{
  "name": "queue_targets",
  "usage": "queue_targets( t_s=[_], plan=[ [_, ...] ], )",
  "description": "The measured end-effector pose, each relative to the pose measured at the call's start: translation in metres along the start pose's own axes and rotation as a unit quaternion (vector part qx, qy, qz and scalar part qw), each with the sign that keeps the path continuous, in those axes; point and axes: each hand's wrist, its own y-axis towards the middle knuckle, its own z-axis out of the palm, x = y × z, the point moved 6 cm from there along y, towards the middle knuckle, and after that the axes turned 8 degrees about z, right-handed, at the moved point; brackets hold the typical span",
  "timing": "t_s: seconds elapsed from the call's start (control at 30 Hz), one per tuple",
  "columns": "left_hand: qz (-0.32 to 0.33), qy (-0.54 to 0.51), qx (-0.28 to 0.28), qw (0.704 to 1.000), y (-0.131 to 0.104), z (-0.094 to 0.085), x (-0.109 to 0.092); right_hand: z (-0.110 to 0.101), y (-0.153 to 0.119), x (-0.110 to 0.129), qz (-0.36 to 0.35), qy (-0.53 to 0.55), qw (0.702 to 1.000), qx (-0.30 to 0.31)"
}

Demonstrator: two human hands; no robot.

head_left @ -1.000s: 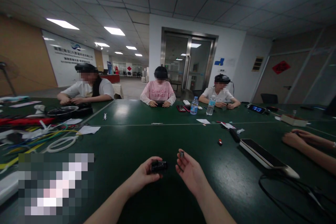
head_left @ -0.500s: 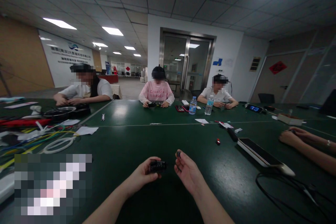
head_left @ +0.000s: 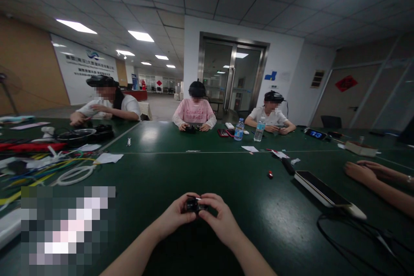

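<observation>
My left hand [head_left: 174, 214] is closed around the left end of a small, black, boxy object [head_left: 193, 205], thumb below and fingers above. It is held just over the green table [head_left: 136, 207], in front of me. My right hand [head_left: 219, 214] meets it from the other side, with thumb and fingertips pinched at its right end. The small dark piece that was in those fingertips is mostly covered now, so I cannot tell whether it is joined to the black object.
A small red-and-black item [head_left: 270, 174] lies ahead to the right. Beyond it are a phone on a white stand [head_left: 323, 189] and a black cable [head_left: 336, 241]. Tangled wires [head_left: 76, 174] cover the left side. Water bottles [head_left: 239, 129] stand farther back. Several people sit around the table.
My right hand has moved left, from apart to touching the black object in my left hand. The person at far left has raised a hand. The view has shifted slightly.
</observation>
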Motion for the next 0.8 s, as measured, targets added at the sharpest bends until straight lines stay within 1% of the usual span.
queue_targets(
  t_s=[0.13, 0.27, 0.37, 0.43, 0.57, 0.63, 0.8],
  plan=[
    [0.0, 0.027, 0.001, 1.0, 0.0, 0.001, -0.002, 0.005, 0.0, -0.003, 0.014, -0.057, 0.998, 0.011],
    [0.008, 0.041, -0.002, 0.999, 0.001, -0.001, -0.001, 0.006, -0.001, -0.001, 0.005, -0.09, 0.996, 0.013],
    [0.01, 0.032, 0.002, 0.999, 0.001, 0.0, -0.001, 0.004, -0.004, 0.006, -0.012, -0.069, 0.997, 0.02],
    [0.01, 0.018, 0.005, 1.0, 0.0, 0.001, -0.002, 0.001, -0.004, 0.006, 0.002, -0.044, 0.999, 0.026],
    [-0.005, -0.003, -0.006, 1.0, 0.0, 0.002, -0.003, -0.004, -0.002, 0.0, 0.043, -0.016, 0.998, 0.032],
    [-0.011, -0.004, -0.007, 1.0, 0.0, 0.002, -0.001, -0.005, 0.0, -0.001, 0.045, -0.008, 0.999, 0.024],
    [0.007, 0.008, 0.004, 1.0, 0.001, -0.001, 0.002, -0.004, 0.001, -0.002, 0.039, -0.009, 0.999, -0.001]
  ],
)
